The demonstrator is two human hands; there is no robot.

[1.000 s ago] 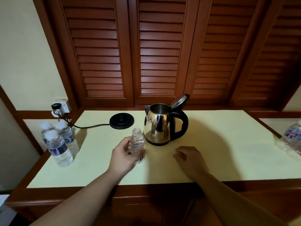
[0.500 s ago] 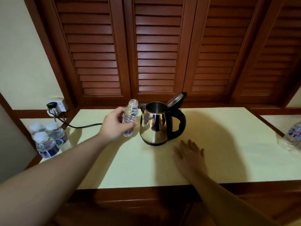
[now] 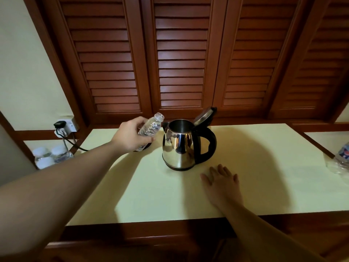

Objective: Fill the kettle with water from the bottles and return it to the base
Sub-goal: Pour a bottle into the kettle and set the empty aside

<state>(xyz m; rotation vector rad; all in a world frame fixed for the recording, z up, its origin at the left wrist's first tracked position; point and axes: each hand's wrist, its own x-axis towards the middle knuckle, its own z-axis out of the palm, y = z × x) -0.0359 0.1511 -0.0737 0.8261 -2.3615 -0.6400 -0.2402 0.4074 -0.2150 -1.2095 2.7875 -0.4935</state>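
left hand (image 3: 132,136) fingers wrap uncapped bottle (image 3: 151,126), tilted toward kettle (image 3: 181,146) mouth, ready to pour. kettle on table (image 3: 255,167), lid up, off base. right hand (image 3: 221,181) flat, fingers spread, empty.

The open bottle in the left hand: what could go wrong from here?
1. The bottle is uncapped and tilted, its mouth still short of the kettle opening; water may spill on the table.
2. The right hand lies flat, not steadying the kettle.
3. The raised lid might get knocked.
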